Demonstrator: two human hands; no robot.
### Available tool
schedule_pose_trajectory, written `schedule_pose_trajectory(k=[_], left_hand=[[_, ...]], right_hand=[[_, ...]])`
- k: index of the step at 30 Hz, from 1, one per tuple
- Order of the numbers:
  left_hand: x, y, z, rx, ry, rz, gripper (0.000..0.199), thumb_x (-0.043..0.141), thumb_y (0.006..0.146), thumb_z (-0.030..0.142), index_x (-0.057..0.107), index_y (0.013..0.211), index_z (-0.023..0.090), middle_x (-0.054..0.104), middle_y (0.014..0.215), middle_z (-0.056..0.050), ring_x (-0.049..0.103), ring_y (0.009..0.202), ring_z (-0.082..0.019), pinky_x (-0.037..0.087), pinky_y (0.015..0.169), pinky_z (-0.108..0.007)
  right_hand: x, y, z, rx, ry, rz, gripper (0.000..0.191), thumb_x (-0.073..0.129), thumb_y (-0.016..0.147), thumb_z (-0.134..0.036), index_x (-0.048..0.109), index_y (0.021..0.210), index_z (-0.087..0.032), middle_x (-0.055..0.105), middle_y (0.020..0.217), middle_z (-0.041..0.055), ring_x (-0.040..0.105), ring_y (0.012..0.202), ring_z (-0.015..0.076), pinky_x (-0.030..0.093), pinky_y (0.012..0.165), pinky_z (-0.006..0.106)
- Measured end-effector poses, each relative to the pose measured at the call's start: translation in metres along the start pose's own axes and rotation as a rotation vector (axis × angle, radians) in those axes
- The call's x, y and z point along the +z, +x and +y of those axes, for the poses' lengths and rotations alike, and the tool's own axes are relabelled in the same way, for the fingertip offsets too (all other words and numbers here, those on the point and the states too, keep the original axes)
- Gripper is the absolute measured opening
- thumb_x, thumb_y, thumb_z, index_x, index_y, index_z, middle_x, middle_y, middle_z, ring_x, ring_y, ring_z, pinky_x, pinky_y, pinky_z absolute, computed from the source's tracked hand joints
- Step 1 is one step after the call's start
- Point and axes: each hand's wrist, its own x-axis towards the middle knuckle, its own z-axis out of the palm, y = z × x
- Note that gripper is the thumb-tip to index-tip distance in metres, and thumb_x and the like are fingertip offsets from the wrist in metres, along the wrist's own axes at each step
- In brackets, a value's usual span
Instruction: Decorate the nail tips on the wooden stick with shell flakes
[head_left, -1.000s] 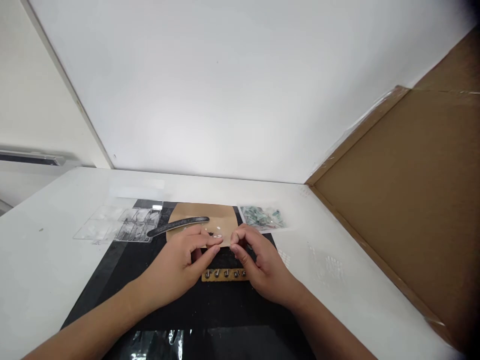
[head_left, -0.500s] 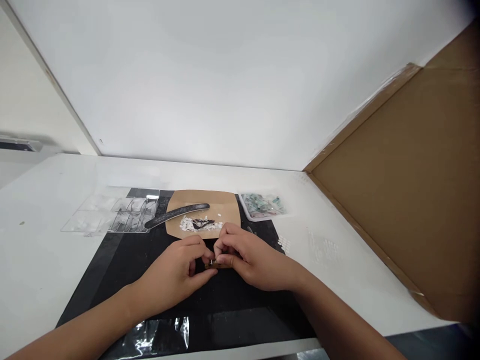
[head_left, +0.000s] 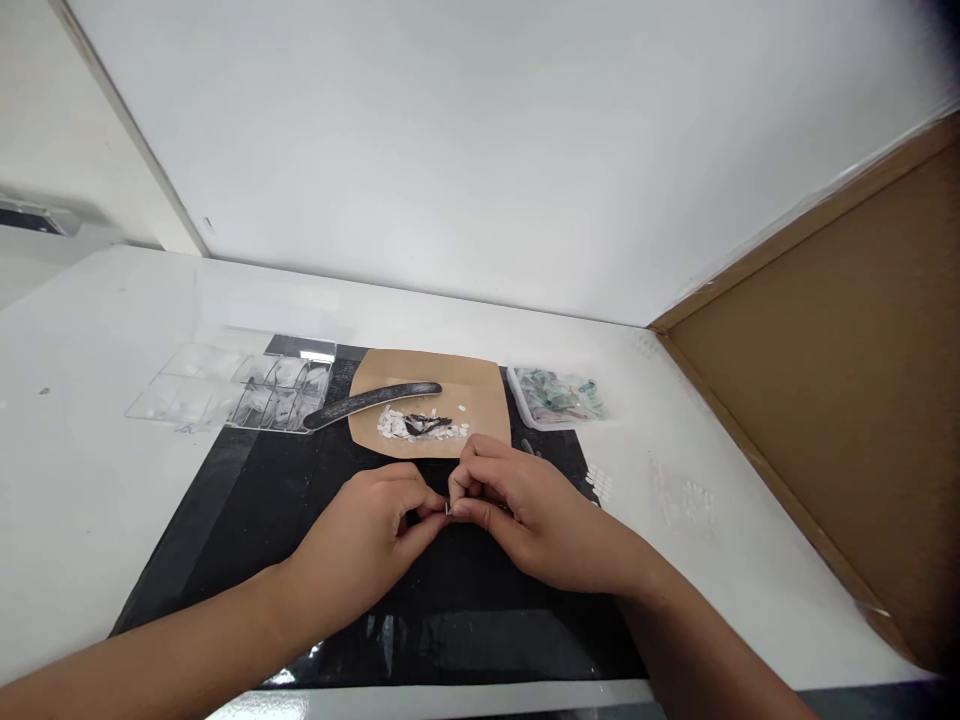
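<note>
My left hand (head_left: 375,520) and my right hand (head_left: 517,510) meet over the black mat (head_left: 330,560), fingertips nearly touching. Both are closed in a pinch. A tiny, pale, shiny piece (head_left: 448,509) shows between the fingertips; its kind and which hand holds it are too small to tell. Just beyond my hands lies a brown card (head_left: 480,385) with white scraps (head_left: 390,424) and dark slivers (head_left: 427,425) scattered on it. A curved black nail file (head_left: 375,402) rests across the card's left edge.
Left of the card is a clear compartment box (head_left: 277,392) with its lid laid open, holding clear pieces. A white tray (head_left: 529,410) with greenish packets stands at right. White tabs (head_left: 598,484) and a clear sheet (head_left: 682,500) lie farther right, before a cardboard panel (head_left: 840,380).
My fingertips have come closer together, and the brownish strip seen below them is now hidden. The view has shifted slightly, moving the table things rightward and up.
</note>
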Motion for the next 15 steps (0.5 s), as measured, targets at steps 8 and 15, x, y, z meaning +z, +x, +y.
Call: schedule_pose_trajectory(k=[8,15], left_hand=[[0.0003,-0.0034,-0.0003,0.037,0.004,0.016,0.019,0.068,0.098,0.015,0.076,0.082,0.018,0.066,0.082,-0.001,0.062,0.074,-0.013,0.042,0.065,-0.023],[-0.0004,-0.0011,0.0009,0.044,0.008,0.012,0.018,0.068,0.098,0.014,0.078,0.083,0.018,0.069,0.083,-0.002,0.064,0.077,-0.014,0.045,0.066,-0.024]], right_hand=[[0.0037,0.0003,0.0005,-0.010,-0.035,-0.001,0.011,0.061,0.103,-0.018,0.063,0.093,-0.023,0.062,0.097,0.0020,0.061,0.084,0.0168,0.049,0.072,0.029],[0.0052,0.0021,0.0005,0.003,-0.042,0.010,0.012,0.060,0.102,-0.016,0.062,0.092,-0.023,0.061,0.095,0.0022,0.060,0.081,0.0170,0.049,0.071,0.029]])
